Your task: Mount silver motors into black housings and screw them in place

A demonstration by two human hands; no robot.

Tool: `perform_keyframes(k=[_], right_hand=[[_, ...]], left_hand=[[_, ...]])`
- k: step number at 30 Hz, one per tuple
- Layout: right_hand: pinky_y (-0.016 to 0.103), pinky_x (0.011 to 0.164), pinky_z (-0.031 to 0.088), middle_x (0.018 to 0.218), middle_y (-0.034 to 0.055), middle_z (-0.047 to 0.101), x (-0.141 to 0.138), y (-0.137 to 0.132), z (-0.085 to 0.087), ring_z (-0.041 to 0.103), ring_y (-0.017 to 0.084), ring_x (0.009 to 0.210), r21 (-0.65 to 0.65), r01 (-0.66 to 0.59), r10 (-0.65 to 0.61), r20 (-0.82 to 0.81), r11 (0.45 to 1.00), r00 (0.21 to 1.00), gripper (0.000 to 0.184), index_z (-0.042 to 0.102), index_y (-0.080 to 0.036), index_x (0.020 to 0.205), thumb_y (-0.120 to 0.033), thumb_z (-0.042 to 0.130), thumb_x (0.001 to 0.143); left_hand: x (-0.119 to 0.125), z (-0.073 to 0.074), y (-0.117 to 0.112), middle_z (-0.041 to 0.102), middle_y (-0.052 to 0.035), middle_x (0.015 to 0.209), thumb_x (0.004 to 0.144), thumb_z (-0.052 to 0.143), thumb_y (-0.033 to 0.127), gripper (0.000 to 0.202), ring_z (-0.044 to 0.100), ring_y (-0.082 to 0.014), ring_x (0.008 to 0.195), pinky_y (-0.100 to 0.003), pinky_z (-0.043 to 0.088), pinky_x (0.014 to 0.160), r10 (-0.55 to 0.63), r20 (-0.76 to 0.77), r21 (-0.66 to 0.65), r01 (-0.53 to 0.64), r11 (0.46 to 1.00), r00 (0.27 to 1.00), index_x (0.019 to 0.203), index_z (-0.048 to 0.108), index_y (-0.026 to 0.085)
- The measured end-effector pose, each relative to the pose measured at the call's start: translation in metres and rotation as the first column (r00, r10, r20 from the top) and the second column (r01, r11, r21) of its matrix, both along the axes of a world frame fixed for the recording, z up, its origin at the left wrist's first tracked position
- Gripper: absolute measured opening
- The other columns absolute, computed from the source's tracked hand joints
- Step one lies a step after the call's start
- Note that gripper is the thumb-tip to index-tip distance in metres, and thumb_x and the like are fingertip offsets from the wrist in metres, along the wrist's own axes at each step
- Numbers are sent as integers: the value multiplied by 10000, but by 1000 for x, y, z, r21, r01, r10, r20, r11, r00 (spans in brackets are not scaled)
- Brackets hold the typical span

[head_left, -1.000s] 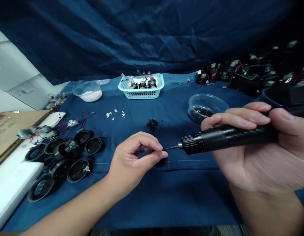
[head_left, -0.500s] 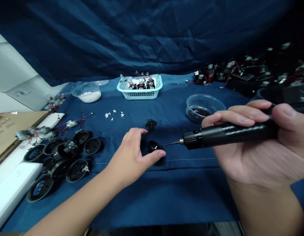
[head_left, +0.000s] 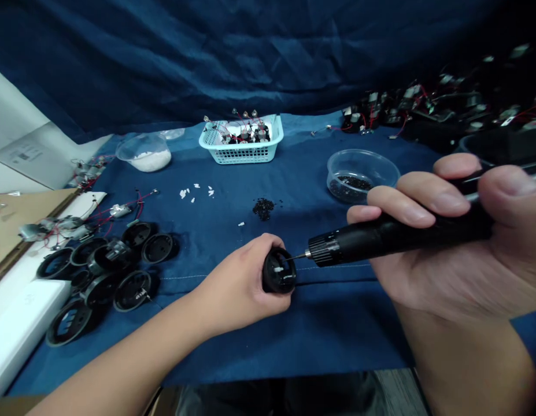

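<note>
Wrapped around a small black plastic cup-shaped housing is my left hand, its thumb below and fingers above. The housing's open side faces right, and small white pieces show inside it. My right hand grips a black electric screwdriver, held level and pointing left. Its thin bit reaches the housing's opening; whether the tip touches a screw I cannot tell. Beyond the housing lies a small heap of black screws on the blue cloth, with one white piece beside it.
Black round housings cluster at left beside motors with red wires and a white box. Farther back are a tub of white pieces, a light-blue basket and a clear tub of screws. Wired parts pile at back right.
My left hand has closed around the housing and turned its opening toward the screwdriver. The screwdriver has shifted slightly left, its bit now at the opening. A white piece shows near the screw heap.
</note>
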State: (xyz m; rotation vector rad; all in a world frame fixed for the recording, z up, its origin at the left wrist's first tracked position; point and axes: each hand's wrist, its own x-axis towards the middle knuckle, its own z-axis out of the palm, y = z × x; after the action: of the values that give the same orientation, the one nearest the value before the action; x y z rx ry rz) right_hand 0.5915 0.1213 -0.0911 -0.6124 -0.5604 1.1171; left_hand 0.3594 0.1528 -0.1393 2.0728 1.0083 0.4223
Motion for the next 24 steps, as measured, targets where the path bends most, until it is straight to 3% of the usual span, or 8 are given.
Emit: perform_keyframes(k=[4,9,24], right_hand=[[358,709,706,667,-78,538,-2,-1,-1,572,116,605,-10,-48,48,21,999,999,392,636,-255,870,-284,978,680],[336,708,701,626,-78,514,-5,0,0,552,112,584,-34,-109,110,39,993,993,407,595,-256,779,-242,983,659],[321,709,698,616,-77,503,-8,1,2,543,97,572,-34,-111,113,84,993,990,386,614,-242,745,-251,989,653]], left_hand=[[3,-3,-2,721,-31,1037,770,769,229,395,676,-202,841,-329,529,751,-12,11,23,12,1000,1000,1122,591,233],[4,-4,-3,707,-5,952,784,777,246,393,652,-180,767,-315,523,718,-2,45,-11,3,1000,999,1125,583,233],[4,-5,-4,693,26,928,794,786,264,398,605,-139,727,-289,506,706,18,39,-33,-17,999,999,1141,592,227]])
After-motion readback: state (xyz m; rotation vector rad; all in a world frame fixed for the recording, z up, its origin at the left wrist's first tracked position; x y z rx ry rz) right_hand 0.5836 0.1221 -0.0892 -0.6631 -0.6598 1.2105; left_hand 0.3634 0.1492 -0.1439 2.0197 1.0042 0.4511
